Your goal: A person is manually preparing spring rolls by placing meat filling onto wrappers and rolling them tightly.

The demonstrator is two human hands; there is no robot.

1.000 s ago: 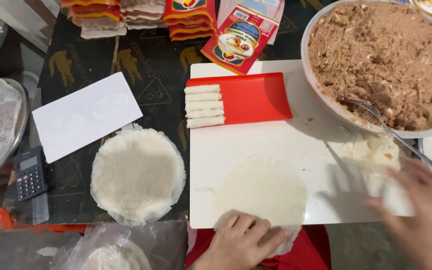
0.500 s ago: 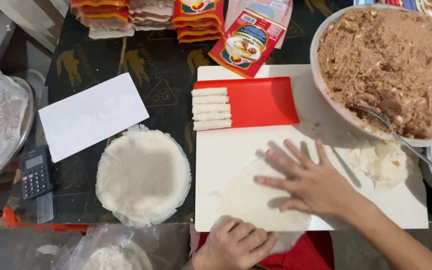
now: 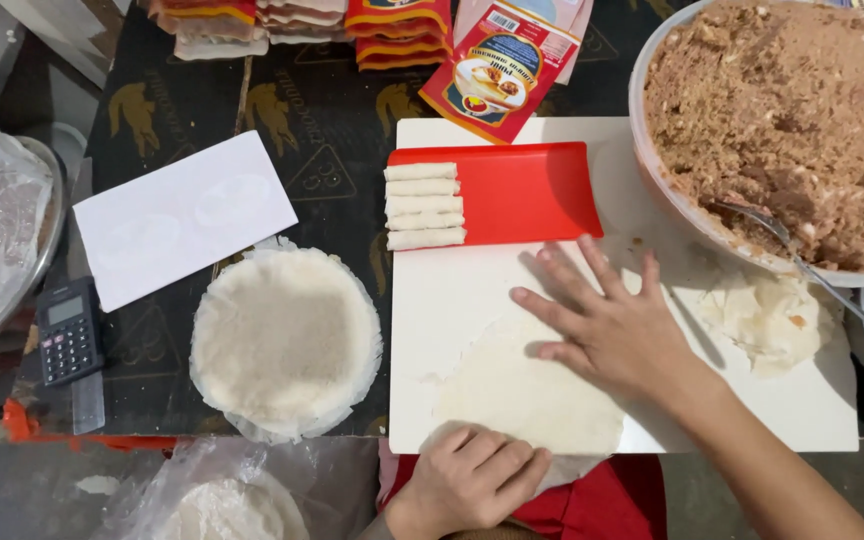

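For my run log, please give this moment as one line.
left hand: on wrapper edge | right hand: flat on round wrapper | white board
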